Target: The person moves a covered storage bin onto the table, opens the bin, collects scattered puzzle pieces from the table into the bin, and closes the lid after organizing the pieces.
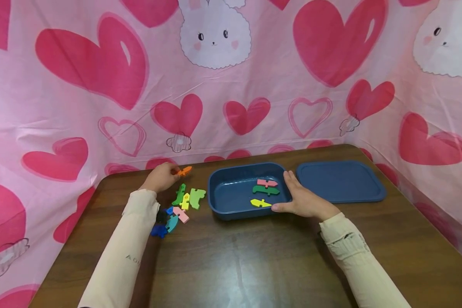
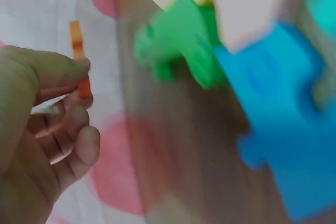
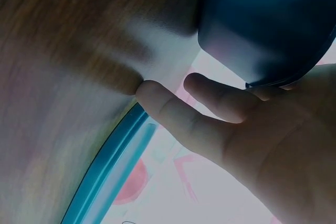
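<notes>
My left hand (image 1: 161, 176) pinches a small orange puzzle piece (image 1: 184, 171) between thumb and fingertips, above the table's back left. Nearer me lies a loose group of puzzle pieces, among them a light green piece (image 1: 196, 198), a pink piece (image 1: 181, 214) and a dark blue piece (image 1: 159, 231). My right hand (image 1: 306, 201) rests against the right end of a blue plastic container (image 1: 231, 214), thumb at its near rim and fingers spread along its side. Inside lie a pink piece (image 1: 267, 183), a green piece (image 1: 266, 190) and a yellow piece (image 1: 260, 203).
A flat blue lid (image 1: 340, 182) lies on the wooden table (image 1: 231, 265) to the right of the container, close to my right fingers. Behind the table hangs a pink cloth (image 1: 215, 85) with hearts and rabbit faces.
</notes>
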The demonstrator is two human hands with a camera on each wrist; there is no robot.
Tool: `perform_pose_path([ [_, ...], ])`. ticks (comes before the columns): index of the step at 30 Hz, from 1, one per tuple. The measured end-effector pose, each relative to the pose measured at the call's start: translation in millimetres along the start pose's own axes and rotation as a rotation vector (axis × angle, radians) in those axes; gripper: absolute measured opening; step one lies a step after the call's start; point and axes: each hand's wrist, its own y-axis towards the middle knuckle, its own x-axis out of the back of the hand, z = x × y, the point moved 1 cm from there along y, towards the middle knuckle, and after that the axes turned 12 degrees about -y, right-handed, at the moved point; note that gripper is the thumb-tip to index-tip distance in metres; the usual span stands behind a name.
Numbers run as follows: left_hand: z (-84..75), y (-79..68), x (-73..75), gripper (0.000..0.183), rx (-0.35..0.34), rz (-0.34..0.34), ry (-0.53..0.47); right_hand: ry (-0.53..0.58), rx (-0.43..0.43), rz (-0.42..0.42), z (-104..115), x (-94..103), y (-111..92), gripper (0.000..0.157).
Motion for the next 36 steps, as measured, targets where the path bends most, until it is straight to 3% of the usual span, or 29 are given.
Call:
perform_pose_path([
  [9,-65.3,8.3,-7.6,0.027,-0.136,0.028,-0.051,-0.001,-0.004,0.004,-2.9,0.7,-0.7,0.127],
  [13,-96.6,13.9,-18.6,0.027,-0.211,0.073,-0.017,-0.002,-0.003,0.005,-4.7,0.5,-1.2,0.127],
  [18,-135.8,18.0,-35.7,0.031,-0.252,0.164,-0.022,0.001,-0.003,0.002,-5.2,1.2,-2.3,0.127],
  [22,-162.3,21.8,-49.9,0.027,-0.32,0.191,0.036,0.003,-0.004,0.0,-4.8,1.9,-2.3,0.127],
  [28,-189.6,24.5,-67.3,0.026,-0.38,0.233,0.11,0.009,-0.015,0.006,-3.9,1.2,-1.0,0.128],
  [36,-206.9,30.9,-81.1,0.025,-0.462,0.228,0.213,0.013,-0.012,0.0,-2.6,-0.1,0.6,0.129],
])
